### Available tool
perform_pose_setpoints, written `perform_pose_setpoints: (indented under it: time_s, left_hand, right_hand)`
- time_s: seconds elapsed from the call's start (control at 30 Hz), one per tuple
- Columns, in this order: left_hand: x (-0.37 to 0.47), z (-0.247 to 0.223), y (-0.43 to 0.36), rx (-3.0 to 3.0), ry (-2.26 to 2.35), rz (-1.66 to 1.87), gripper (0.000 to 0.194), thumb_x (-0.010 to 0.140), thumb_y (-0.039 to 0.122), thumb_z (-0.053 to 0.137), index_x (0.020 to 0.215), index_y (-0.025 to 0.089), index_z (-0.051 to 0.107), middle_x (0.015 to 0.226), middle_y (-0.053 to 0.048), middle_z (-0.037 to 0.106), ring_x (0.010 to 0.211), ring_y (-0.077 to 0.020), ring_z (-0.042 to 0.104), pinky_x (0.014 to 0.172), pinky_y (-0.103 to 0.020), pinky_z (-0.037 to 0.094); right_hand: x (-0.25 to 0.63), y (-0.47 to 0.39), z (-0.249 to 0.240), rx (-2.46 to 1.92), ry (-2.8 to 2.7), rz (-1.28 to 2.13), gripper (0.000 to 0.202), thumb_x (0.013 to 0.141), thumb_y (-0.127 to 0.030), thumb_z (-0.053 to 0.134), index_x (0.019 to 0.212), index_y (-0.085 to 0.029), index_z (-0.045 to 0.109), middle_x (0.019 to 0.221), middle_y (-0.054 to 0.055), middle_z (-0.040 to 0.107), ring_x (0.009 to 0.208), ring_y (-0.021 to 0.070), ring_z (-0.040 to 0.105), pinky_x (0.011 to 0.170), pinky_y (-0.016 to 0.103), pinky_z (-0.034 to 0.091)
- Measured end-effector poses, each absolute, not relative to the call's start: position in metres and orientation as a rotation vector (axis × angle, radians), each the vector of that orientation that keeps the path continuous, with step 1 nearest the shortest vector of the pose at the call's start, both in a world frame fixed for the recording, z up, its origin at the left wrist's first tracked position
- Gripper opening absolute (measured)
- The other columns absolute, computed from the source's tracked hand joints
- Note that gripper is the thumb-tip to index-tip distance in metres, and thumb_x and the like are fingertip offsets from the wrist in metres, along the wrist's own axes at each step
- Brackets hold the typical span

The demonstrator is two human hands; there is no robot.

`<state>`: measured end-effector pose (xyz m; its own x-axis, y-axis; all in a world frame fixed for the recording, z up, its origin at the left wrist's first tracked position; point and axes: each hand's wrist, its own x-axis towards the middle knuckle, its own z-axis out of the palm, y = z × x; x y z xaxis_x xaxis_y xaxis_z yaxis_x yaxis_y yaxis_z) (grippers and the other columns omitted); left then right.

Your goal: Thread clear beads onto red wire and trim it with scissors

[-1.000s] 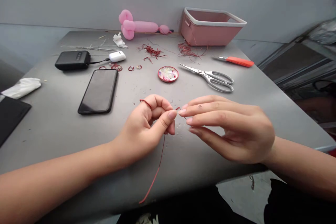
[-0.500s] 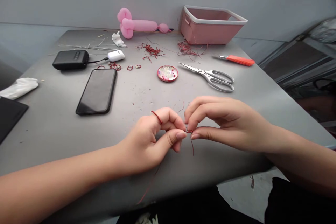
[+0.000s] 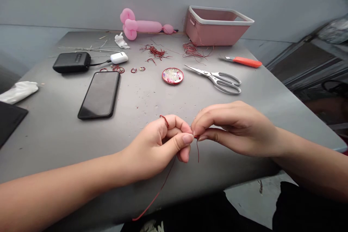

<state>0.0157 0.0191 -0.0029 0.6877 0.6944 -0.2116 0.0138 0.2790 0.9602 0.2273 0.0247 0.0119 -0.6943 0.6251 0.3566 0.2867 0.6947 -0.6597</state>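
Observation:
Thumb and forefinger of my left hand (image 3: 165, 141) pinch a thin red cord (image 3: 198, 150) close to the table's front edge. My right hand (image 3: 233, 128) pinches the same cord just to the right, fingertips almost touching the left ones. One short end hangs below the right fingertips. A longer tail trails down from under the left hand past the table edge. Round my left index finger sits a red cord loop (image 3: 164, 120). Whatever knot or piece lies between the fingertips is mostly hidden. Beyond the hands stands a small round dish of beads (image 3: 173, 76).
Scissors (image 3: 214, 78) and an orange-handled cutter (image 3: 246, 61) lie to the right. A phone (image 3: 100, 95), black power bank (image 3: 72, 62) and white earphone case (image 3: 119, 57) are left. Behind are red cord scraps (image 3: 156, 51), a cord bundle (image 3: 193, 50), a pink balloon (image 3: 146, 26) and a pink basket (image 3: 217, 34).
My right fingers have closed in on the left fingertips at the cord. The long cord tail has swung, now showing more of its length below my left hand.

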Motion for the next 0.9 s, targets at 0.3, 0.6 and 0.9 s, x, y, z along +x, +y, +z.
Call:
perform_pose_setpoints:
  time_s: [0.3, 0.6, 0.9]
  left_hand:
    - [0.017, -0.004, 0.015, 1.108, 0.672, 0.478, 0.027, 0.089, 0.038, 0.063, 0.082, 0.018, 0.048, 0.055, 0.006, 0.056, 0.054, -0.0082, 0.05, 0.057, -0.022, 0.038]
    - [0.018, 0.001, 0.015, 1.044, 0.622, 0.524, 0.035, 0.084, 0.048, 0.068, 0.082, 0.017, 0.052, 0.054, 0.006, 0.052, 0.052, -0.0079, 0.047, 0.057, -0.023, 0.039]
    - [0.016, -0.01, 0.022, 0.877, 0.495, 0.566, 0.028, 0.089, 0.039, 0.065, 0.08, 0.018, 0.05, 0.05, 0.01, 0.049, 0.046, -0.0053, 0.044, 0.06, -0.025, 0.039]
  right_hand:
    - [0.222, 0.01, 0.005, -0.751, -2.368, 0.295, 0.013, 0.087, -0.009, 0.059, 0.084, -0.021, 0.057, 0.066, -0.003, 0.066, 0.057, 0.0091, 0.06, 0.055, 0.02, 0.047]
    - [0.214, -0.002, 0.009, -0.844, -2.309, 0.112, 0.018, 0.085, -0.009, 0.058, 0.072, -0.02, 0.055, 0.055, -0.004, 0.057, 0.049, 0.0088, 0.05, 0.048, 0.023, 0.042]
    - [0.229, 0.031, 0.018, -0.823, -2.033, 1.315, 0.007, 0.089, -0.014, 0.061, 0.091, -0.014, 0.068, 0.075, 0.001, 0.072, 0.063, 0.0068, 0.065, 0.054, 0.015, 0.054]
